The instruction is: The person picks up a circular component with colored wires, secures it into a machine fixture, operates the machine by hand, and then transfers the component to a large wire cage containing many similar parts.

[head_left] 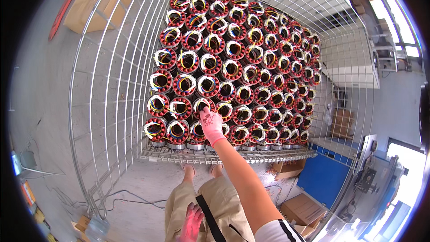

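Grip can't be told: your right hand [211,122] covers part of a red-wound ring [195,108], second row from the wire basket's near rim [228,155]. Left hand [191,223] loosely spread. Possible fault: fingers snagging wire loops.

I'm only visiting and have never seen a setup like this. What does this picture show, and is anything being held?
No machine arm here: these are a person's own hands. The picture comes from a wide camera worn on the head, looking down, so straight edges bend near the rim. A silver wire-mesh cage contains rows of red-and-black ring-shaped parts with white and coloured wires. The pink-gloved right hand reaches in, its fingers at one ring's opening; whether they grip is unclear. The pink-gloved left hand is near the beige trousers, visibly holding nothing.
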The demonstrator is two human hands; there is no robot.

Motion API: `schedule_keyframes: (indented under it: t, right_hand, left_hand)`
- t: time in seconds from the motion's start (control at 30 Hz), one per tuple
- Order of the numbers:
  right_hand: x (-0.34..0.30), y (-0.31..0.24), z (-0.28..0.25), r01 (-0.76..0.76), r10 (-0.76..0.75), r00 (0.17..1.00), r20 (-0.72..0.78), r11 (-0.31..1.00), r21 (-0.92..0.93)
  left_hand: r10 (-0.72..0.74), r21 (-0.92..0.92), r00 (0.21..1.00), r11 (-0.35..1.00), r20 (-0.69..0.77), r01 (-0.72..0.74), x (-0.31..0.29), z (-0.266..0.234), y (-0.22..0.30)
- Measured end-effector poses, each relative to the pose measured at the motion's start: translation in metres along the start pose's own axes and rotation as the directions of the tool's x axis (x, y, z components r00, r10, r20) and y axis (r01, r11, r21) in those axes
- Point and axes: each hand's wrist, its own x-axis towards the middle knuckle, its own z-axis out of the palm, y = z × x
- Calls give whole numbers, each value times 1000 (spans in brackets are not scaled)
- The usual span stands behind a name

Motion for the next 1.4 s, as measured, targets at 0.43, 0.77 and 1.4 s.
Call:
schedule_keyframes:
  t: [0.43,0.77,1.4]
  right_hand:
    - [-366,148,-64,-228,733,573,-368,573,787]
    - [-918,12,162,-62,389,-874,292,-684,727]
    - [-760,-19,525,-837,927,-90,365,-269,477]
  left_hand:
    - [-185,824,970,567,155,-23,5,44,-7]
    - [-658,827,701,-209,276,-522,-18,129,-203]
    - [-985,-628,-115,173,-132,-759,-60,-69,-622]
